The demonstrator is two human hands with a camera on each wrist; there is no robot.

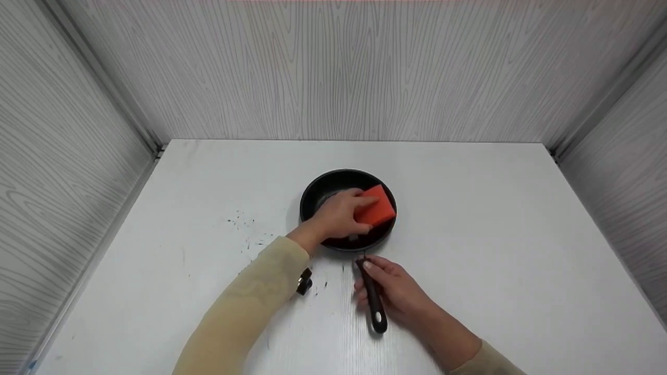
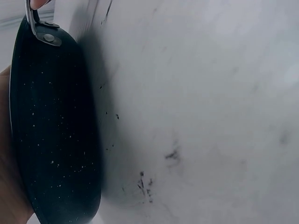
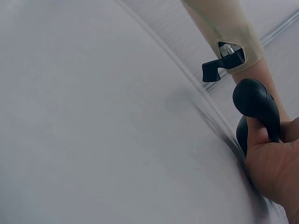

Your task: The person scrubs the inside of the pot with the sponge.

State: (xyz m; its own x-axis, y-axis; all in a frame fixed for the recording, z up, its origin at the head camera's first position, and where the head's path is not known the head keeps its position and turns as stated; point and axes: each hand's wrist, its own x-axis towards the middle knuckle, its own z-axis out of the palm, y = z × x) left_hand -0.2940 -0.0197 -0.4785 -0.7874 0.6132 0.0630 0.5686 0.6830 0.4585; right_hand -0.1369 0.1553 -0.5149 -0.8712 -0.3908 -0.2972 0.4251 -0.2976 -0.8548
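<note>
A black frying pan [image 1: 324, 188] with a dark handle [image 1: 373, 299] stands on the white table in the head view. Inside the pan my left hand [image 1: 341, 212] holds an orange-red sponge [image 1: 379, 209] against the right part of its interior, thumb and fingers on the sponge's sides. My right hand [image 1: 398, 289] grips the handle near the pan, thumb on top. The left wrist view shows the pan's speckled outer wall [image 2: 56, 126] and the metal handle bracket [image 2: 46, 38]. In the right wrist view, the handle's rounded end [image 3: 251, 98] sticks out of my right hand [image 3: 273, 170].
Dark specks and crumbs [image 1: 250, 229] lie on the white table [image 1: 469, 208] left of the pan, with a few more below it. Grey wood-grain panels [image 1: 338, 73] stand at the back and both sides. A small black device [image 1: 305, 282] sits at the left sleeve.
</note>
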